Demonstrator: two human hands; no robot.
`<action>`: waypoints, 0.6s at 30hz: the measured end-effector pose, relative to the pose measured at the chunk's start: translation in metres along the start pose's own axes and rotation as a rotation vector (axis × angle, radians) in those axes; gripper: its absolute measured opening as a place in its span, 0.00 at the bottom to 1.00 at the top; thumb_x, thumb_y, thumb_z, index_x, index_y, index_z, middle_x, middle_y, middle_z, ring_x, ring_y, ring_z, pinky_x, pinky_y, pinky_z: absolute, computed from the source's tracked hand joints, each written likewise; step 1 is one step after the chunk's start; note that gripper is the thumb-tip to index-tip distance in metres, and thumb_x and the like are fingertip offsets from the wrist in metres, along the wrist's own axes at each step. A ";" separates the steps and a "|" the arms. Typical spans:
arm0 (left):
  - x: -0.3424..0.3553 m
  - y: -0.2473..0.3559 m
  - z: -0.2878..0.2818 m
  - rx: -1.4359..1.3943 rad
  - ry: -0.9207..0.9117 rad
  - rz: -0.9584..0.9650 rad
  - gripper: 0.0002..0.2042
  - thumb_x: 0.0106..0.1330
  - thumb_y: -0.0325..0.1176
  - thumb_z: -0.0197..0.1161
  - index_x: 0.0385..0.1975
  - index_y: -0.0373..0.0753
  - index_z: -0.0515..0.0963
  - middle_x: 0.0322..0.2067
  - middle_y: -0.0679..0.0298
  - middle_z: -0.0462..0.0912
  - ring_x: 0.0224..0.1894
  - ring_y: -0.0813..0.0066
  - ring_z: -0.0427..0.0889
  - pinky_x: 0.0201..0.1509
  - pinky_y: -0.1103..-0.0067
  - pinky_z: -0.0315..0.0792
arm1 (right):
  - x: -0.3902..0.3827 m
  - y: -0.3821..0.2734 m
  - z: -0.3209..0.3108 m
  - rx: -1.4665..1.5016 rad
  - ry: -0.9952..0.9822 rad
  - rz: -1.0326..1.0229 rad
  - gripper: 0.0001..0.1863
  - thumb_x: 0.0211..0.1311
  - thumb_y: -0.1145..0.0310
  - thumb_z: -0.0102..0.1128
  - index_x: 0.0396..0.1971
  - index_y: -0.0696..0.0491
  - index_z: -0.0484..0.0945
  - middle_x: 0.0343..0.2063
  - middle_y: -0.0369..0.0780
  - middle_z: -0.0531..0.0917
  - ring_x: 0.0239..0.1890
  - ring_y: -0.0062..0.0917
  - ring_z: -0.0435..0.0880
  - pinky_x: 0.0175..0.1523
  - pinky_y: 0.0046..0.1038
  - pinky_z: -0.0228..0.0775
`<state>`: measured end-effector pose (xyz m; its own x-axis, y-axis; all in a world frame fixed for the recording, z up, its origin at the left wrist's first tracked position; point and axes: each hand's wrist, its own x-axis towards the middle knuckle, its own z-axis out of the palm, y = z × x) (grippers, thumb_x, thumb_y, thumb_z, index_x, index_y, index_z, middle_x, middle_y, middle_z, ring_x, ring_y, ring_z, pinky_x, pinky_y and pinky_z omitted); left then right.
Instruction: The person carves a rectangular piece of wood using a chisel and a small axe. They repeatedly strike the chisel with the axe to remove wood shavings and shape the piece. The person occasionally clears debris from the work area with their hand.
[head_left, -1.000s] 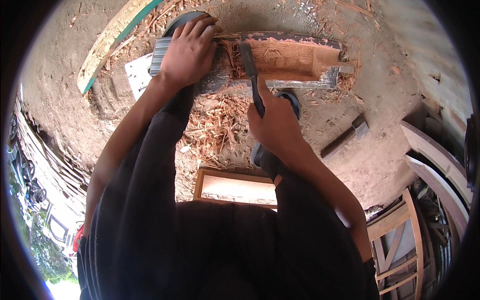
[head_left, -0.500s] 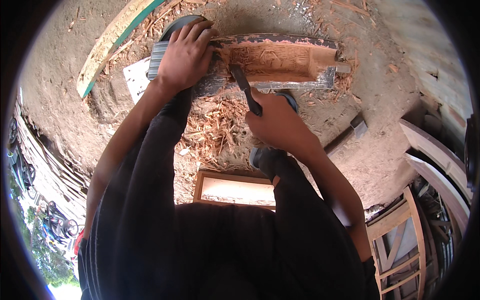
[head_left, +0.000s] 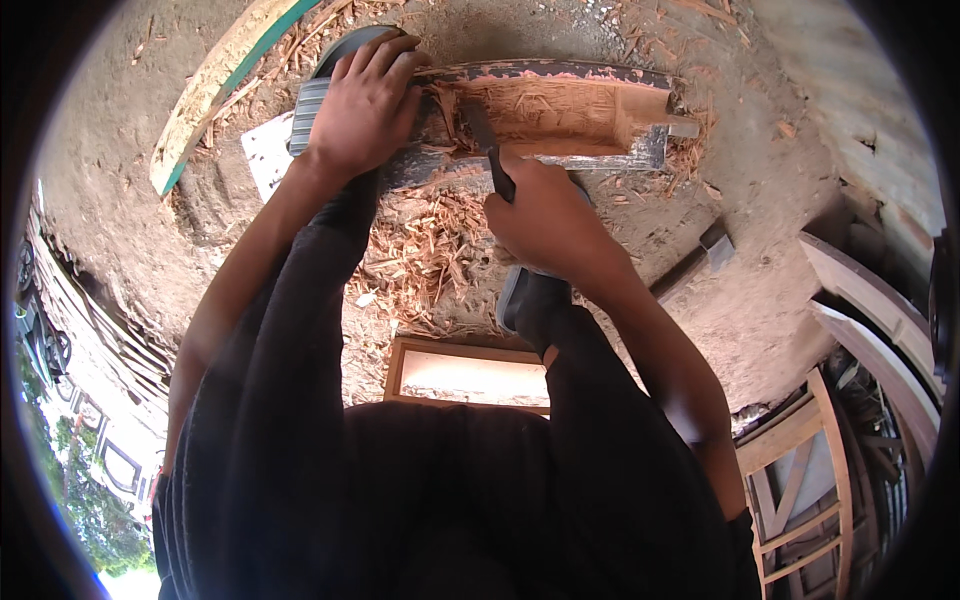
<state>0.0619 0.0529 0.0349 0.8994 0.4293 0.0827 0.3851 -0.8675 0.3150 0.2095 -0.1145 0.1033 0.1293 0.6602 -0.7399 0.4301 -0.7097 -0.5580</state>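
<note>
A hollowed wooden block lies across the ground in front of me, its outside dark with flaking paint and its trough raw reddish wood. My right hand is wrapped round the handle of a dark, flat-bladed chisel. The blade points away from me into the trough's left end; its tip is hard to make out against the wood. My left hand lies palm down over my left foot and the block's left end, fingers stretched out, holding nothing. A ridged grey sandal shows beside it.
Wood chips are heaped between my feet. A framed panel lies close to me. A hammer-like tool rests at right. A curved green-edged plank lies at far left; curved boards and a wooden frame stand at right.
My right hand and the chisel have shifted slightly up and left, and the blade stands a little straighter in the trough. My left hand keeps its place on the foot and block.
</note>
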 end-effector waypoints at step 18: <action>-0.001 -0.001 0.001 0.002 0.004 0.004 0.16 0.62 0.31 0.57 0.50 0.41 0.71 0.54 0.61 0.72 0.58 0.59 0.69 0.59 0.66 0.64 | -0.002 -0.008 -0.010 0.027 -0.078 0.003 0.14 0.54 0.70 0.52 0.34 0.67 0.71 0.22 0.56 0.80 0.28 0.44 0.83 0.37 0.42 0.73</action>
<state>0.0613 0.0529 0.0342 0.8998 0.4273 0.0878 0.3824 -0.8694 0.3128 0.2146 -0.1083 0.1128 0.0604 0.6377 -0.7679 0.4056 -0.7186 -0.5648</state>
